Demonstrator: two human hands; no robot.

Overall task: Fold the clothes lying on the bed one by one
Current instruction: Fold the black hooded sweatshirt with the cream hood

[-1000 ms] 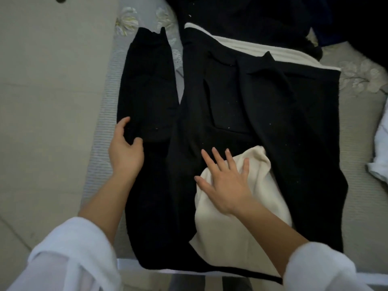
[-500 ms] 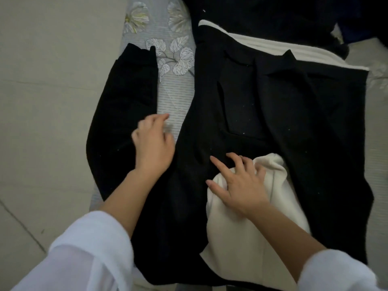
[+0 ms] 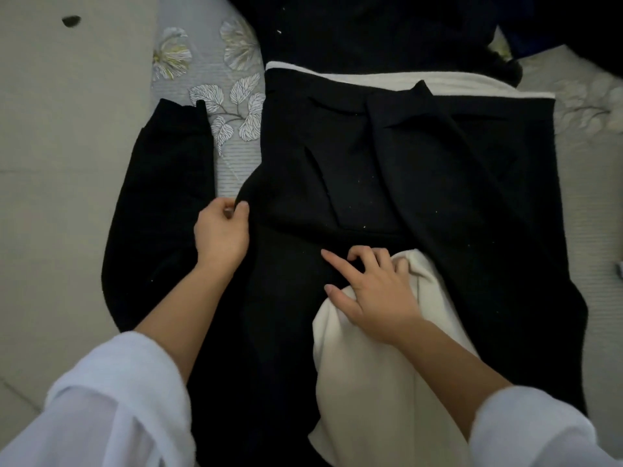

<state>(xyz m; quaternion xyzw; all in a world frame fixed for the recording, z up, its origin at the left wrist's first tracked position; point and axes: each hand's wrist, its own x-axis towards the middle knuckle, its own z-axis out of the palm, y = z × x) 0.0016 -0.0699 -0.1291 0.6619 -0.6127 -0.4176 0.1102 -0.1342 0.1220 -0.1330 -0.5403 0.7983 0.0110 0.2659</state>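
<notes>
A black coat with a cream lining lies spread flat on the bed, its collar toward me. Its left sleeve stretches along the bed's left edge. My left hand pinches the black cloth where the sleeve meets the body, thumb and fingers closed on the fold. My right hand rests on the coat's middle, at the edge of the exposed cream lining; the forefinger is stretched out and the other fingers are curled loosely, holding nothing.
The grey bed sheet has a leaf print. More dark clothes are piled at the far side. The tiled floor lies to the left of the bed.
My left hand moved from the sleeve rightward to the armpit fold and pinched it. The sleeve has swung out to the left. My right hand's fingers curled in from flat.
</notes>
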